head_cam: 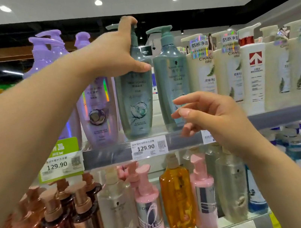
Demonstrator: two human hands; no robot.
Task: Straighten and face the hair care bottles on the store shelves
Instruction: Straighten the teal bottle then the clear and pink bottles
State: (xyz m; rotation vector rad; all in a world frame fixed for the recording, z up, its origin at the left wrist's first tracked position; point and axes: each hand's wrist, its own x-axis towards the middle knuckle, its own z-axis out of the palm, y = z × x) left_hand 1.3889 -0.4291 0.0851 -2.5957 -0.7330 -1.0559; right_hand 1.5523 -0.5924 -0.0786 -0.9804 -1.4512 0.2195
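Up top, left hand (115, 48) round teal "Schwarzkopf"-style pump bottle (135, 96), tag "129.90" (149, 147)

Two bare forearms, hands (115, 48) w/o gloves, sleeves, or jewellery.

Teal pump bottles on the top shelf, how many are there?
2. One teal bottle is gripped by the left hand; the other stands just right of it, behind the right hand. More may hide behind.
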